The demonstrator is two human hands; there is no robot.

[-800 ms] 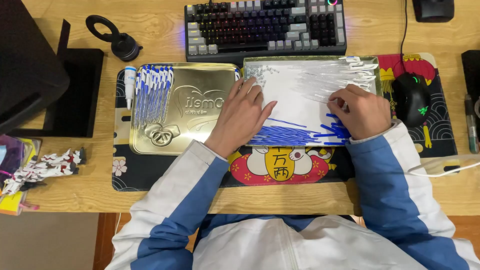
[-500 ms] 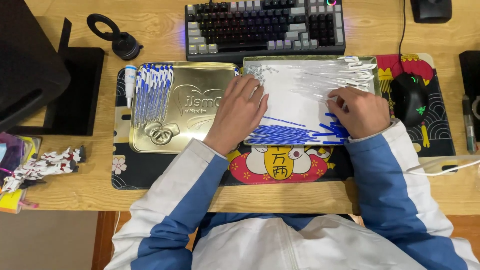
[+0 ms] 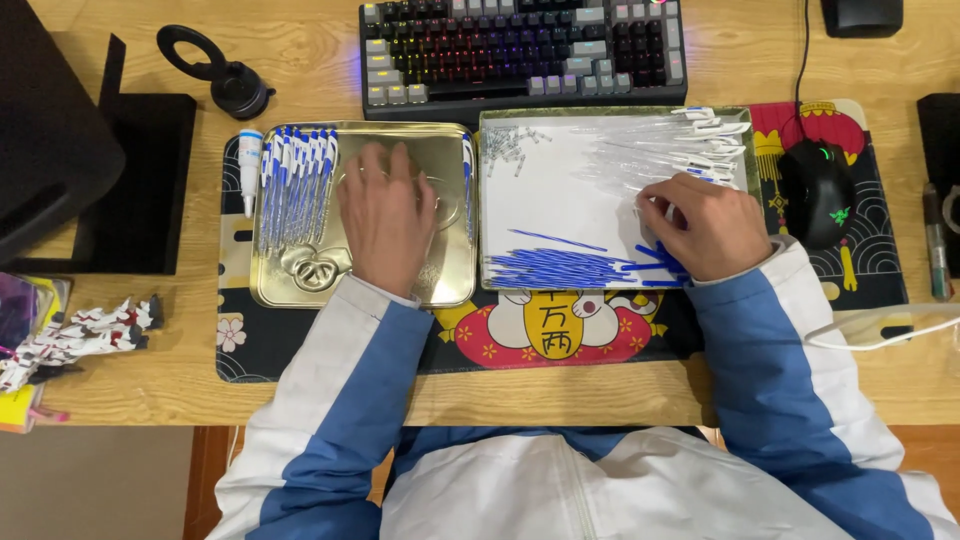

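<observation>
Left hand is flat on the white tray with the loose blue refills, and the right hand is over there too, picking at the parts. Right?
Not quite. The head view shows the left hand flat on the gold tin tray, beside its row of assembled pens. Only the right hand is on the white tray with the blue refills.

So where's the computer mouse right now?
The mouse sits at the right end of the desk mat, just beyond the right hand and the white tray, below the keyboard's right corner.
</observation>
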